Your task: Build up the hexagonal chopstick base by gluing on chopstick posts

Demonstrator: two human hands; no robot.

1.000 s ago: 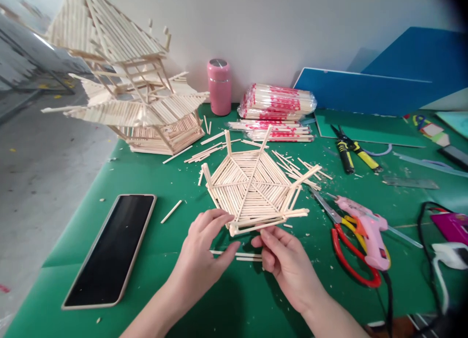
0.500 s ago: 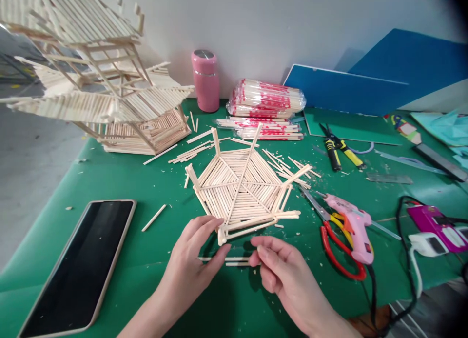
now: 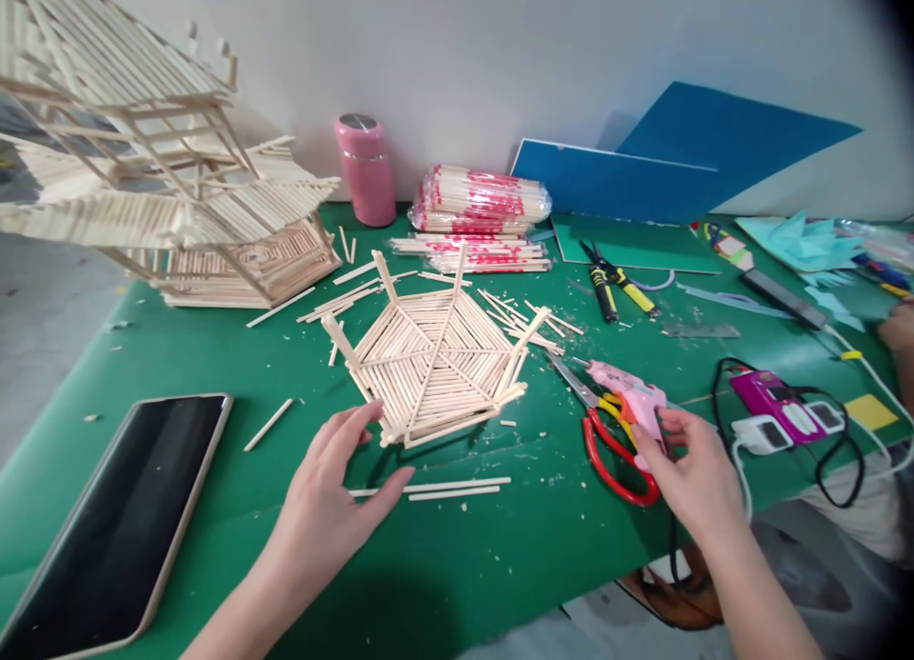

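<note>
A hexagonal frame of wooden sticks [image 3: 435, 365] with short posts at its corners lies mid-table. Beside its near left corner my left hand [image 3: 335, 479] is open, thumb and fingers apart, with nothing held. Two loose sticks [image 3: 457, 490] lie just in front of the frame, partly behind the left thumb. At the right, my right hand [image 3: 689, 465] has its fingers round the handle of a pink hot glue gun [image 3: 628, 393], which rests on the table. Scissors with red and yellow handles [image 3: 604, 441] lie against the glue gun, partly under it.
A tall stick-built pavilion model [image 3: 214, 222] stands at the left, above a phone [image 3: 121, 527]. Along the back are a pink flask [image 3: 366, 170], bundled wrapped chopsticks [image 3: 482, 203] and pliers [image 3: 614, 279]. A purple power strip [image 3: 775, 408] with cables lies right; another person's hand [image 3: 898, 336] shows beyond.
My right hand has moved right, from the loose sticks to the glue gun, and closed round its handle. My left hand has come off the frame's corner and opened wider. The view has turned right.
</note>
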